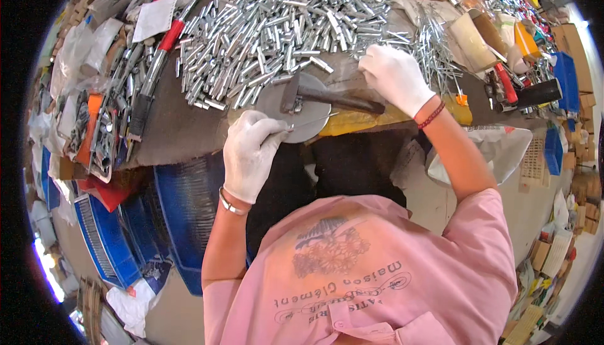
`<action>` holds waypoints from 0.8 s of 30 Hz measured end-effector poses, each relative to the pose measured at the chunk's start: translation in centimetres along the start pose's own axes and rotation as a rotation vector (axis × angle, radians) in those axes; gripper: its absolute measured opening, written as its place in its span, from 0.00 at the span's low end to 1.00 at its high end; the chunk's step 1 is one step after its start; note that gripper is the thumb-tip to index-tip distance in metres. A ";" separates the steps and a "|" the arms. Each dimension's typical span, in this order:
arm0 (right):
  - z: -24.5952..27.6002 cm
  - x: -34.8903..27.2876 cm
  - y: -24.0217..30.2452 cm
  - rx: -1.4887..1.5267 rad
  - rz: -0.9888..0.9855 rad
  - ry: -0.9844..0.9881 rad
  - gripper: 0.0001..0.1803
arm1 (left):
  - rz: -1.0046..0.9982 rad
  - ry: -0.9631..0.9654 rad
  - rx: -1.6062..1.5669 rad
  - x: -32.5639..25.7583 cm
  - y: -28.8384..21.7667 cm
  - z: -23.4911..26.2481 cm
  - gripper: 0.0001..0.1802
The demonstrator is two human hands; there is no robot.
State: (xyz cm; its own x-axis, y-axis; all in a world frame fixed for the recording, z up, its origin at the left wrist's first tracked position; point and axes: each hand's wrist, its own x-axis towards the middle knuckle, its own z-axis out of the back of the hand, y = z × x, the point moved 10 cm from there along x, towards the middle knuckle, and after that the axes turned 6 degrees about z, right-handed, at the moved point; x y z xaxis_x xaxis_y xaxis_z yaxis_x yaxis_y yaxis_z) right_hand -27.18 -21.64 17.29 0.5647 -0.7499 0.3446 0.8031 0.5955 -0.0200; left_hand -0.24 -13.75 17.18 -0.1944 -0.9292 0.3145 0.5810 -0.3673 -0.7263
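Pink shirt [402, 238] fills lower centre; hammer [336, 97] lies across grey disc [306, 133] mid-frame. Our left hand [250, 153] pinches a thin silvery rod [313, 119]; right hand [399, 80] curled, contents we cannot tell.

Left end of table [165, 132]: long tool with red-and-black grip [168, 38], lying aslant; white paper [155, 17] beside its upper part; orange-handled tool [93, 107] nearer the edge, clear plastic bags [75, 55] to its upper left. Below, above the floor [168, 310]: blue bins [189, 194], something red [108, 192] near their tops; crumpled white sheet [131, 307] lower down. Right end: cardboard box [473, 41], orange carton [526, 41], red-handled tool [506, 84] next to a black cylinder [538, 93]; blue tray [566, 84] just beyond. White plastic bag [503, 150] by the front edge; brown cartons [571, 43] along the far right
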 end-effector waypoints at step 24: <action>-0.5 3.9 13.5 0.823 0.003 0.071 0.33 | -0.030 -0.049 0.066 -0.8 0.7 -0.1 0.07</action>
State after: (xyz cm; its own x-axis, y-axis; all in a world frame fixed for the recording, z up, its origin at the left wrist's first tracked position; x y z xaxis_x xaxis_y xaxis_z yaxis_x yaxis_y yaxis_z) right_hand -14.03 -16.61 17.89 0.5994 -0.7479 0.2854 0.4209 0.5977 0.6823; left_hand 0.19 -13.24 16.38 -0.1751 -0.9139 0.3662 0.6264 -0.3903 -0.6747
